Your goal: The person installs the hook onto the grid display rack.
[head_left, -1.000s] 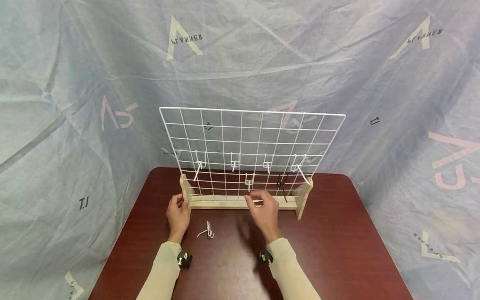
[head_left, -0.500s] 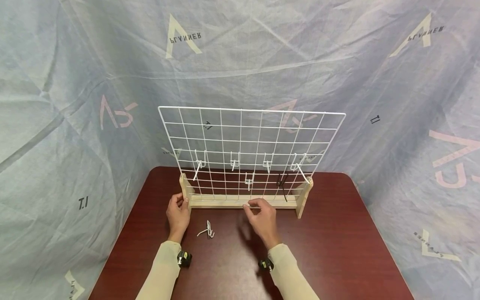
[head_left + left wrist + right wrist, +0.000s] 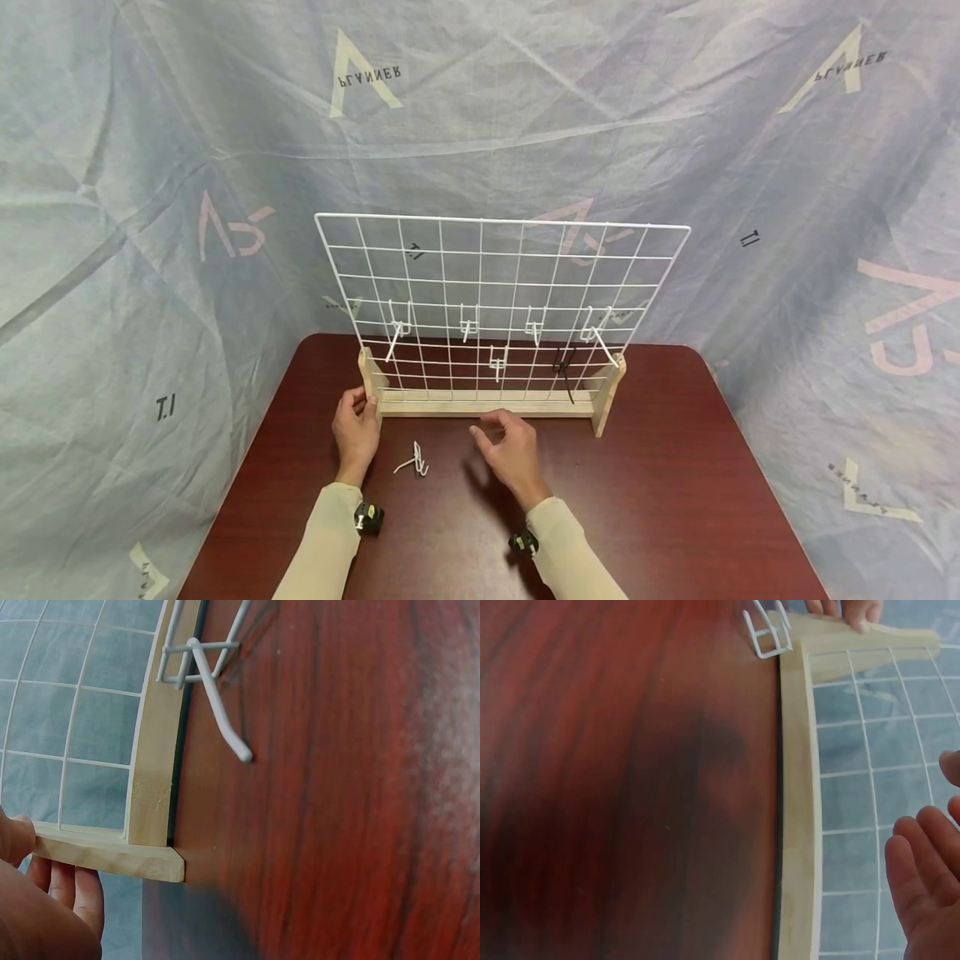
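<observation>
My left hand (image 3: 356, 433) grips the left wooden side piece (image 3: 112, 855) of a stand, thumb on one face and fingers on the other. The stand's pale wooden base (image 3: 487, 409) carries an upright white wire grid (image 3: 502, 222). My right hand (image 3: 510, 450) hovers in front of the base, fingers loosely bent and holding nothing; the right wrist view also shows its fingers (image 3: 904, 874) apart from the thumb. Several white hooks hang on the grid, one of them a lower middle hook (image 3: 498, 364). A loose white wire hook (image 3: 417, 459) lies on the table between my hands.
A black hook (image 3: 562, 365) hangs on the grid's lower right. The stand's right wooden side piece (image 3: 609, 398) stands on the dark red table (image 3: 675, 500). Printed grey cloth (image 3: 480, 108) encloses the back and sides.
My right hand has drawn back from just below the lower middle hook, toward me and slightly left, its fingers spreading apart. The left hand keeps its hold on the side piece.
</observation>
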A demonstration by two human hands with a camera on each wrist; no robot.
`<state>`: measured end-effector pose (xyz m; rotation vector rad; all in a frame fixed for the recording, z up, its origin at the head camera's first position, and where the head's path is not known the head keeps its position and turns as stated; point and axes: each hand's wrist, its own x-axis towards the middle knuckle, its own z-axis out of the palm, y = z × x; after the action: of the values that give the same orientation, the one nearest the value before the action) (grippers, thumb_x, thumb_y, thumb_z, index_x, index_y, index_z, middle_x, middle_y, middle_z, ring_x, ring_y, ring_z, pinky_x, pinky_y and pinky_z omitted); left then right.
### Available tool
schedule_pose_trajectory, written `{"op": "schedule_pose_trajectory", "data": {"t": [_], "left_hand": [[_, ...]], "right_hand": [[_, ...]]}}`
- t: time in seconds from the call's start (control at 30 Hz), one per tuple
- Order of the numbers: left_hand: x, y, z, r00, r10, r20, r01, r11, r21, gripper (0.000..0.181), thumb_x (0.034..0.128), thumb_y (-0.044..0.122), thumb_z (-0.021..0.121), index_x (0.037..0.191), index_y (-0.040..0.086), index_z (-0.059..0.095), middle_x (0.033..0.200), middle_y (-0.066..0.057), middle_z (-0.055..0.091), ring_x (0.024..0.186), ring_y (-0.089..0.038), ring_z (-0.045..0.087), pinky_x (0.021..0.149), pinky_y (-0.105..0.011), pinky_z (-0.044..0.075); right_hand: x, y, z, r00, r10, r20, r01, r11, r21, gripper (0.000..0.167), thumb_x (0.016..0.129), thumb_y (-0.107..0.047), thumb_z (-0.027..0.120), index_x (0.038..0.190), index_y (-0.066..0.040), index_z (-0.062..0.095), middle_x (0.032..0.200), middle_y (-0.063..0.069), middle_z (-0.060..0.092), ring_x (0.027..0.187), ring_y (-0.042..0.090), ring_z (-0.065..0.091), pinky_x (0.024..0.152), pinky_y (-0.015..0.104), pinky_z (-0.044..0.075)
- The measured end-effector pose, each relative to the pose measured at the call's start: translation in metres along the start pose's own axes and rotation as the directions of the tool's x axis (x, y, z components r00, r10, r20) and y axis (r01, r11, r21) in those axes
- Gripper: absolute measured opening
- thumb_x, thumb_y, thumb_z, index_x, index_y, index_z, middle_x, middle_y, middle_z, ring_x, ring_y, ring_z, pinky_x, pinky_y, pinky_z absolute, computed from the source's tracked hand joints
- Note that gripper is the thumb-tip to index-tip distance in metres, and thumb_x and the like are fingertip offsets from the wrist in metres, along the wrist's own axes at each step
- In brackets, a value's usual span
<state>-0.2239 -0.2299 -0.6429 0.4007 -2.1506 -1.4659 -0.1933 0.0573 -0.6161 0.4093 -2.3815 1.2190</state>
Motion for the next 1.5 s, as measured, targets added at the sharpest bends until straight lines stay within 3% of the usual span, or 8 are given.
{"op": "schedule_pose_trajectory", "data": {"t": [0.13, 0.37, 0.47, 0.6, 0.67, 0.93, 1.2, 1.5], "left_hand": [[0.0, 0.0, 0.0, 1.0, -0.001, 0.002, 0.001, 1.0, 0.005, 0.025, 0.1033, 0.008, 0.067, 0.128, 0.002, 0.065, 0.125, -0.021, 0.068, 0.114, -0.035, 0.069, 0.091, -0.041, 0.056], [0.0, 0.0, 0.001, 1.0, 0.0, -0.005, 0.0, 1.0, 0.0, 0.025, 0.1033, 0.008, 0.067, 0.128, 0.002, 0.065, 0.124, -0.021, 0.068, 0.113, -0.035, 0.069, 0.092, -0.044, 0.057], [-0.001, 0.0, 0.001, 1.0, 0.0, -0.008, 0.0, 1.0, -0.005, 0.025, 0.1028, 0.007, 0.067, 0.127, 0.002, 0.066, 0.124, -0.021, 0.068, 0.113, -0.036, 0.069, 0.09, -0.039, 0.057], [-0.001, 0.001, 0.001, 1.0, -0.007, -0.004, 0.007, 1.0, -0.011, 0.024, 0.1026, 0.009, 0.068, 0.126, 0.003, 0.066, 0.125, -0.021, 0.068, 0.114, -0.035, 0.069, 0.086, -0.02, 0.051], [-0.001, 0.001, 0.001, 1.0, -0.005, -0.002, 0.005, 1.0, -0.012, 0.024, 0.1026, 0.008, 0.068, 0.126, 0.003, 0.066, 0.125, -0.021, 0.068, 0.114, -0.035, 0.069, 0.085, -0.016, 0.049], [-0.001, 0.001, 0.001, 1.0, -0.008, -0.011, 0.008, 1.0, -0.004, 0.025, 0.1024, 0.007, 0.068, 0.127, 0.002, 0.066, 0.124, -0.02, 0.069, 0.114, -0.034, 0.069, 0.093, -0.045, 0.056], [-0.001, 0.001, 0.0, 1.0, 0.005, -0.012, -0.005, 1.0, -0.003, 0.025, 0.1032, 0.008, 0.067, 0.127, 0.001, 0.065, 0.124, -0.022, 0.068, 0.114, -0.038, 0.069, 0.094, -0.052, 0.055], [-0.001, 0.001, 0.001, 1.0, -0.002, -0.007, 0.002, 1.0, 0.003, 0.025, 0.1033, 0.008, 0.067, 0.128, 0.002, 0.065, 0.125, -0.021, 0.067, 0.114, -0.035, 0.069, 0.094, -0.05, 0.056]], "right_hand": [[-0.005, -0.003, 0.007, 1.0, -0.018, 0.023, 0.018, 1.0, 0.01, 0.024, 0.086, -0.02, 0.089, 0.103, -0.007, 0.077, 0.096, 0.004, 0.079, 0.086, 0.021, 0.078, 0.07, 0.033, 0.064], [-0.01, -0.012, 0.019, 0.995, -0.044, 0.087, 0.04, 0.998, 0.048, 0.025, 0.085, -0.016, 0.089, 0.103, -0.005, 0.075, 0.098, 0.008, 0.079, 0.086, 0.023, 0.078, 0.072, 0.035, 0.065], [-0.011, -0.017, 0.023, 0.992, -0.043, 0.12, 0.034, 0.997, 0.073, 0.026, 0.085, -0.014, 0.089, 0.103, -0.003, 0.075, 0.099, 0.011, 0.079, 0.086, 0.028, 0.079, 0.073, 0.038, 0.065], [-0.013, -0.023, 0.027, 0.987, -0.045, 0.157, 0.038, 0.998, 0.046, 0.028, 0.084, -0.016, 0.09, 0.105, -0.004, 0.075, 0.099, 0.01, 0.079, 0.084, 0.029, 0.079, 0.073, 0.036, 0.065], [-0.014, -0.026, 0.028, 0.982, -0.045, 0.183, 0.042, 0.999, 0.024, 0.03, 0.084, -0.017, 0.09, 0.107, -0.004, 0.075, 0.1, 0.008, 0.079, 0.083, 0.027, 0.078, 0.074, 0.033, 0.064], [-0.017, -0.029, 0.039, 0.948, -0.014, 0.318, 0.042, 0.996, -0.08, 0.031, 0.086, -0.027, 0.088, 0.111, -0.012, 0.077, 0.105, 0.0, 0.079, 0.089, 0.015, 0.075, 0.08, 0.027, 0.059], [-0.016, -0.026, 0.056, 0.902, 0.052, 0.429, -0.038, 0.998, -0.04, 0.024, 0.09, -0.022, 0.084, 0.11, -0.011, 0.078, 0.095, -0.004, 0.08, 0.083, 0.002, 0.07, 0.077, 0.02, 0.056], [-0.017, -0.028, 0.066, 0.874, 0.072, 0.481, -0.062, 0.997, -0.036, 0.021, 0.087, -0.024, 0.086, 0.103, -0.014, 0.079, 0.094, -0.004, 0.079, 0.086, 0.006, 0.071, 0.079, 0.021, 0.055]]}}
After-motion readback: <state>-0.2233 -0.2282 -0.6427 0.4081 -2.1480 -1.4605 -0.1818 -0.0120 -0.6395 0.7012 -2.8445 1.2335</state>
